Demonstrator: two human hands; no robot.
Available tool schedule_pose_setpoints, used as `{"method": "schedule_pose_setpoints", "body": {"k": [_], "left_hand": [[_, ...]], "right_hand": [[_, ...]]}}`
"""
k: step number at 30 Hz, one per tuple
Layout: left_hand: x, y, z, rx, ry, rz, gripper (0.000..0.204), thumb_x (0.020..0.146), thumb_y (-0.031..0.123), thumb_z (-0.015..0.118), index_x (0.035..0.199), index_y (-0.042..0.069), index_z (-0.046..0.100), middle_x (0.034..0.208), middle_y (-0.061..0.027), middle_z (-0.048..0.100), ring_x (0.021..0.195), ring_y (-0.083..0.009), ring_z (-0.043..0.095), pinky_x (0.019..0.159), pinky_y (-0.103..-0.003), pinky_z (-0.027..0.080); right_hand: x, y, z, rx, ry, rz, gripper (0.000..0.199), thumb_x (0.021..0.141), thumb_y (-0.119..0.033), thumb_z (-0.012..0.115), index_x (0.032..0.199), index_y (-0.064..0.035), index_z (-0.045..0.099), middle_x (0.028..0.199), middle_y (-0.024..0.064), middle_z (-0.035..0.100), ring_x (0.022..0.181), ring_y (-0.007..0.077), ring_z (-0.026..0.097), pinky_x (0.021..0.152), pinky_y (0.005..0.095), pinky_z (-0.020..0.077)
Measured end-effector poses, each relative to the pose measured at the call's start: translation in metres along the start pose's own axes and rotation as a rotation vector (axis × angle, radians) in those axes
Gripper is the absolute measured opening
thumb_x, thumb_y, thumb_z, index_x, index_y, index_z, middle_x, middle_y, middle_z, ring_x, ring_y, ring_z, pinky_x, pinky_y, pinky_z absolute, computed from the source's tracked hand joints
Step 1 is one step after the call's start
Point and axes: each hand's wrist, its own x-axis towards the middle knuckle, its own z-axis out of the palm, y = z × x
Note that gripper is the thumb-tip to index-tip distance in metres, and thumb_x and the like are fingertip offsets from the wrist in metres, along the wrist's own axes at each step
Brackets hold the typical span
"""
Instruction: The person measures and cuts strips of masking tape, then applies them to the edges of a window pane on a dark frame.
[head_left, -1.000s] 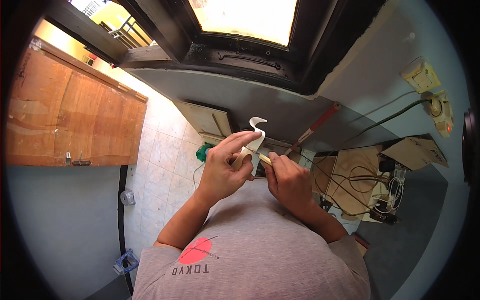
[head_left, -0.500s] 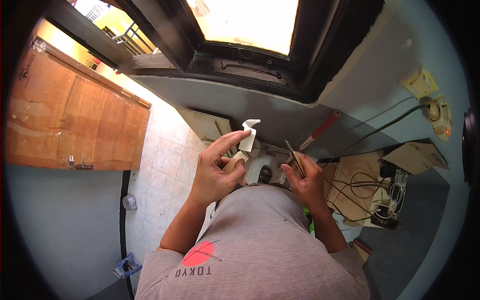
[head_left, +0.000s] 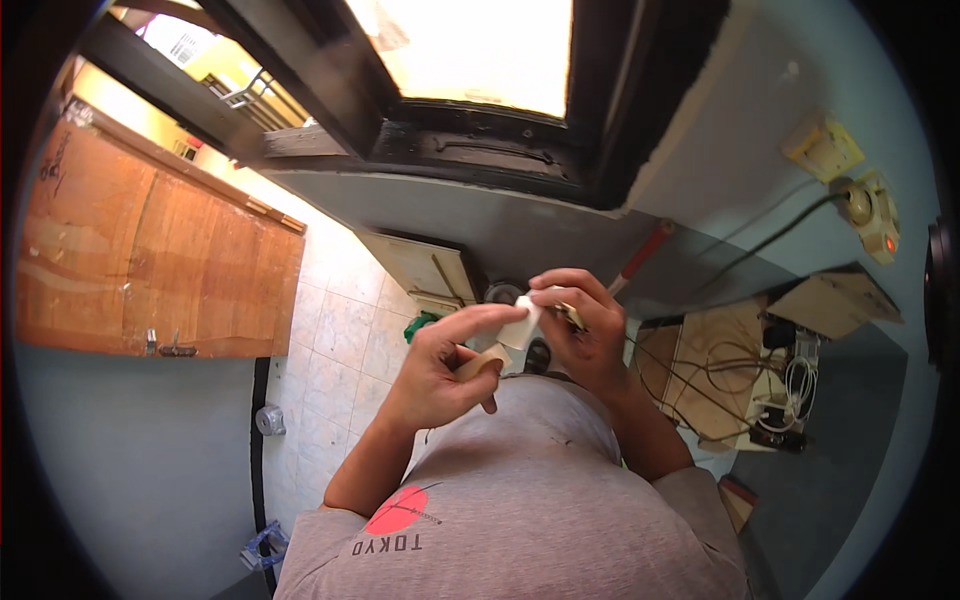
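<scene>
My left hand (head_left: 430,375) is closed on a cream-coloured piece (head_left: 484,362) like the edge of a masking tape roll, under its thumb. From there a pale tape strip (head_left: 519,330) reaches up past the tip of the stretched index finger. My right hand (head_left: 592,335) meets it, thumb and fingers pinching the strip's upper end. Tucked within that same hand is a slim tool (head_left: 573,317) with a yellowish handle, its tip hidden by the fingers. Both hands are in front of my waist, almost touching.
Ahead is a black window frame (head_left: 480,150) with its hook. An orange-brown wooden panel (head_left: 160,245) stands at left. To the right are a wall socket with a plug (head_left: 862,205), tangled cables (head_left: 735,370) over boards, and a red-handled tool (head_left: 643,252) against the wall.
My right hand has moved up and left to the strip and now pinches its end, which hung loose and curled before. The slim tool's dark tip no longer shows. The view has shifted slightly.
</scene>
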Motion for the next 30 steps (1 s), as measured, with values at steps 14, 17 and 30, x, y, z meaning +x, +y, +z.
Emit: {"method": "schedule_pose_setpoints", "body": {"k": [14,17,30], "left_hand": [[-0.044,-0.021,-0.098,0.399,0.229,0.227,0.072,0.093,-0.014,0.055,0.162,0.003,0.043,0.17,-0.0173,0.039,0.107,-0.0187,0.076,0.086,-0.03,0.064],[-0.045,-0.023,-0.13,0.536,0.349,0.271,0.077,0.092,-0.016,0.054,0.165,0.004,0.035,0.171,-0.0193,0.034,0.12,-0.0246,0.074,0.098,-0.035,0.061],[-0.082,-0.08,-0.341,0.786,0.852,-0.008,0.093,0.081,0.003,0.09,0.16,0.007,0.04,0.143,-0.0243,0.067,0.114,-0.0355,0.077,0.094,-0.04,0.063]], "right_hand": [[0.011,-0.011,-0.067,-0.249,0.39,-0.005,0.009,0.098,0.001,0.072,0.107,0.0016,0.073,0.119,0.0118,0.066,0.089,0.0129,0.061,0.076,0.0269,0.0489],[0.0,-0.013,-0.054,-0.201,0.361,0.063,0.008,0.098,0.006,0.072,0.104,0.0008,0.07,0.115,0.0085,0.065,0.095,0.0137,0.061,0.085,0.0275,0.0492],[-0.009,0.027,0.018,-0.004,0.385,0.444,0.01,0.098,0.005,0.073,0.097,0.0019,0.064,0.112,0.0039,0.061,0.087,0.0062,0.054,0.073,0.0228,0.0457]]}}
